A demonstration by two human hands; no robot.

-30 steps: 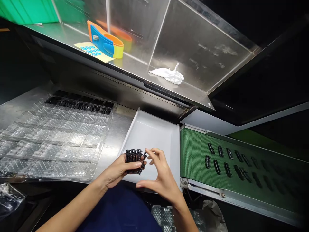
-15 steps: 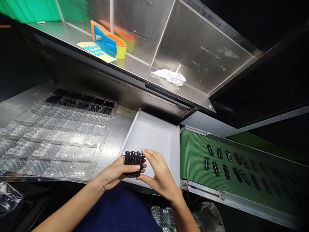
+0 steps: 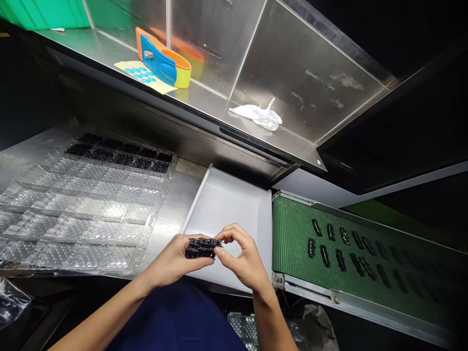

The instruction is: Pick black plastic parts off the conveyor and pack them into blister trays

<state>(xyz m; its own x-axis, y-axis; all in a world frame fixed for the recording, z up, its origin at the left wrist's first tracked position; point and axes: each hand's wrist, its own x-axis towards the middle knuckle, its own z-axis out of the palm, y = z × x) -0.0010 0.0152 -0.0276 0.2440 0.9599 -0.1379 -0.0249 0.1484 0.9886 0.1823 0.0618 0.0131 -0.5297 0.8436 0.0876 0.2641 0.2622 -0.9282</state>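
A bundle of small black plastic parts (image 3: 200, 247), set side by side in rows, is held over the near end of the white tray (image 3: 234, 204). My left hand (image 3: 179, 261) is closed around its left side, with the thumb along the near face. My right hand (image 3: 239, 251) pinches the bundle's right end between thumb and forefinger. More black parts of this kind (image 3: 325, 256) lie in two rows on the green conveyor belt (image 3: 288, 229) to the right. The undersides of the held parts are hidden by my fingers.
At left lies a clear compartment tray (image 3: 91, 219), its far rows filled with black parts. A steel shelf above carries a blue, orange and yellow band (image 3: 161, 61), a sheet of blue stickers (image 3: 141, 75), a crumpled white glove-like item (image 3: 258, 114) and a green bin (image 3: 47, 14).
The bundle has tipped, so more of its top shows and less of its near face. My right hand's thumb and forefinger have closed in on its right end.
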